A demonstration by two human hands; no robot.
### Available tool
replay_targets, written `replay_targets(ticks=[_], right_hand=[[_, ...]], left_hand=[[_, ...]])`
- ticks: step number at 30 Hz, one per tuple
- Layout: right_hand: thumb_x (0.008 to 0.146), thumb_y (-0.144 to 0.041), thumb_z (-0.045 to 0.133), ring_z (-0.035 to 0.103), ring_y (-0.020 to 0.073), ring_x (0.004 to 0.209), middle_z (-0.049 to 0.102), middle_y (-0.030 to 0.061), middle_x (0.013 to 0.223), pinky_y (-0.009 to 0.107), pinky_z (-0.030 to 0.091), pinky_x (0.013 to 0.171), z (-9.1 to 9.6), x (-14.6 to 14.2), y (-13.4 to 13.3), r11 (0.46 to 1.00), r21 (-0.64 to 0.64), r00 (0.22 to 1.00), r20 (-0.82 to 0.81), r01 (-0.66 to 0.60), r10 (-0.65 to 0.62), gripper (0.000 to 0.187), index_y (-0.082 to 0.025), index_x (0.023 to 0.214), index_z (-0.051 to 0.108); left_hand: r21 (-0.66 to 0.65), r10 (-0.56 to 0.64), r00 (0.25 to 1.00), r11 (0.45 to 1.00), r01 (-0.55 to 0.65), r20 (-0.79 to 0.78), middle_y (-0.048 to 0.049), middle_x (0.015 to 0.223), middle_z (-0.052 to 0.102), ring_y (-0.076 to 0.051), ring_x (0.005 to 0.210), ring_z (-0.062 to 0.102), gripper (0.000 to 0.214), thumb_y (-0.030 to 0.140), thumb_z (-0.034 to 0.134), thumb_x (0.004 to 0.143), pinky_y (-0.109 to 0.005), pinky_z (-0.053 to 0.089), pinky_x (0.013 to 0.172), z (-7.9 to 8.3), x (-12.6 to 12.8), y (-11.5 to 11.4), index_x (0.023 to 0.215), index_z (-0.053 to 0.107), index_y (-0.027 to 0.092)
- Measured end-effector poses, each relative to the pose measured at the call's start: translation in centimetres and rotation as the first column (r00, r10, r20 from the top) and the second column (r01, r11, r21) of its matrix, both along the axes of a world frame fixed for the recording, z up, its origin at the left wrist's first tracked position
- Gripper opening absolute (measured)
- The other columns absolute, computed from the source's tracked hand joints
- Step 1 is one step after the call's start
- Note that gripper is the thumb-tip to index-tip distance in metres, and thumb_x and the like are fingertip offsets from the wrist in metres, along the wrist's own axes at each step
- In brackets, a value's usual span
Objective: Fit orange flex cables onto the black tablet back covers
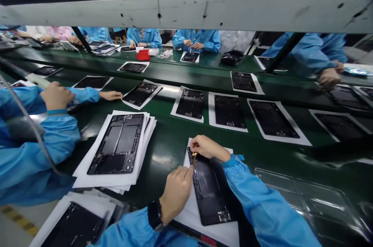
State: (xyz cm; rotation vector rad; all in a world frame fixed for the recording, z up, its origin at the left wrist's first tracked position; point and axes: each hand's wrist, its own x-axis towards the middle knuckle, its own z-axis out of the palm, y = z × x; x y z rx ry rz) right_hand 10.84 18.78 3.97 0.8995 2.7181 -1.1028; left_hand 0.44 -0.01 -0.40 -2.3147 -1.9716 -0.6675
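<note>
A black tablet housing (pixel 211 192) lies on white paper (pixel 225 233) on the bench in front of me. Close to its upper left corner, my right hand (pixel 208 146) pinches the top of a small orange flex cable (pixel 194 156). My left hand (pixel 177 190), with a dark watch on the wrist, is curled at the housing's left edge. Its fingertips close on the cable's lower end, and what lies beneath them is hidden. Small fittings show along the housing's left side and at its bottom right.
Left of me stands a paper-interleaved stack of tablet housings (pixel 119 146), with another stack (pixel 74 225) below it. More housings (pixel 190 103) lie on the green conveyor (pixel 163 134). A clear plastic tray (pixel 314 200) is at right. A co-worker's hand (pixel 110 95) touches a sheet.
</note>
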Motion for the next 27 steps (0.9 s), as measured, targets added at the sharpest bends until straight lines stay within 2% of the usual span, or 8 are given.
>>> replay_targets(ticks=[3, 5, 8, 12, 15, 20, 24, 27], right_hand=[[0.073, -0.006, 0.062, 0.056, 0.0118, 0.064, 0.063, -0.0025, 0.065, 0.022, 0.035, 0.06, -0.7, -0.9, 0.5, 0.999, 0.035, 0.998, 0.053, -0.021, 0.02, 0.014, -0.019, 0.067, 0.066], [0.072, -0.009, 0.066, 0.056, 0.0119, 0.065, 0.062, -0.0033, 0.067, 0.022, 0.034, 0.059, -1.0, -1.3, 0.9, 0.998, 0.055, 0.996, 0.085, -0.029, 0.024, 0.012, -0.02, 0.069, 0.065], [0.07, -0.014, 0.073, 0.056, 0.0124, 0.068, 0.063, -0.0042, 0.071, 0.022, 0.031, 0.056, -1.4, -1.8, 1.6, 0.997, 0.073, 0.991, 0.133, -0.038, 0.028, 0.012, -0.022, 0.074, 0.064], [0.065, -0.018, 0.079, 0.057, 0.0124, 0.065, 0.062, -0.0053, 0.069, 0.022, 0.028, 0.052, -1.9, -2.4, 2.7, 0.997, 0.059, 0.974, 0.224, -0.059, 0.044, 0.02, -0.023, 0.07, 0.06], [0.064, -0.023, 0.083, 0.059, 0.0141, 0.069, 0.063, -0.0045, 0.072, 0.023, 0.028, 0.051, -1.9, -2.2, 3.1, 0.994, 0.098, 0.965, 0.261, -0.056, 0.029, 0.026, -0.022, 0.071, 0.058], [0.07, -0.04, 0.082, 0.063, 0.0204, 0.082, 0.066, -0.0002, 0.085, 0.026, 0.03, 0.056, -1.3, -0.6, 1.7, 0.972, 0.227, 0.967, 0.253, -0.067, 0.008, 0.035, -0.024, 0.089, 0.057], [0.08, -0.037, 0.076, 0.064, 0.0226, 0.088, 0.064, 0.0041, 0.099, 0.028, 0.035, 0.062, -1.2, 0.5, 0.0, 0.946, 0.312, 0.971, 0.239, -0.092, 0.015, 0.035, -0.023, 0.103, 0.054], [0.086, -0.042, 0.069, 0.065, 0.0225, 0.084, 0.062, 0.0045, 0.101, 0.029, 0.037, 0.063, -1.6, 1.0, -0.5, 0.911, 0.396, 0.972, 0.232, -0.116, 0.023, 0.032, -0.022, 0.105, 0.053]], left_hand=[[-0.01, -0.032, 0.998, 0.999, 0.031, -0.053, -0.0057, 0.079, 0.061, -0.02, 0.072, 0.06, 0.018, 0.012, 0.043, 0.096, -0.031, 0.05, 0.061, 0.2, 0.3, 1.2, 0.094, 0.061, 0.015], [-0.011, -0.057, 0.997, 0.998, 0.056, -0.048, -0.0049, 0.077, 0.061, -0.019, 0.07, 0.059, 0.017, 0.013, 0.044, 0.096, -0.031, 0.05, 0.061, 0.1, 0.6, 1.7, 0.093, 0.061, 0.015], [0.013, -0.099, 0.995, 0.995, 0.099, -0.023, -0.0043, 0.077, 0.061, -0.019, 0.068, 0.06, 0.016, 0.012, 0.044, 0.096, -0.032, 0.05, 0.06, -0.2, 1.1, 2.2, 0.097, 0.06, 0.014], [0.053, -0.146, 0.989, 0.988, 0.145, 0.008, -0.0048, 0.082, 0.064, -0.019, 0.07, 0.062, 0.018, 0.012, 0.043, 0.097, -0.032, 0.05, 0.061, -0.6, 1.5, 2.5, 0.105, 0.059, 0.012], [0.058, -0.161, 0.986, 0.986, 0.159, 0.033, -0.0064, 0.087, 0.067, -0.019, 0.074, 0.064, 0.021, 0.012, 0.041, 0.098, -0.033, 0.051, 0.065, -1.0, 1.5, 2.5, 0.109, 0.059, 0.011], [0.029, -0.191, 0.979, 0.981, 0.19, 0.075, -0.0078, 0.092, 0.068, -0.019, 0.079, 0.065, 0.024, 0.014, 0.039, 0.099, -0.034, 0.053, 0.07, -1.6, 1.2, 2.2, 0.113, 0.059, 0.012], [0.045, -0.205, 0.974, 0.978, 0.201, 0.095, -0.0089, 0.093, 0.067, -0.019, 0.082, 0.065, 0.025, 0.014, 0.04, 0.099, -0.034, 0.054, 0.073, -1.4, 1.0, 2.1, 0.113, 0.06, 0.012], [0.063, -0.177, 0.978, 0.983, 0.17, 0.112, -0.0095, 0.095, 0.066, -0.019, 0.082, 0.064, 0.025, 0.015, 0.04, 0.099, -0.033, 0.055, 0.073, -1.0, 1.0, 2.0, 0.113, 0.062, 0.013]])
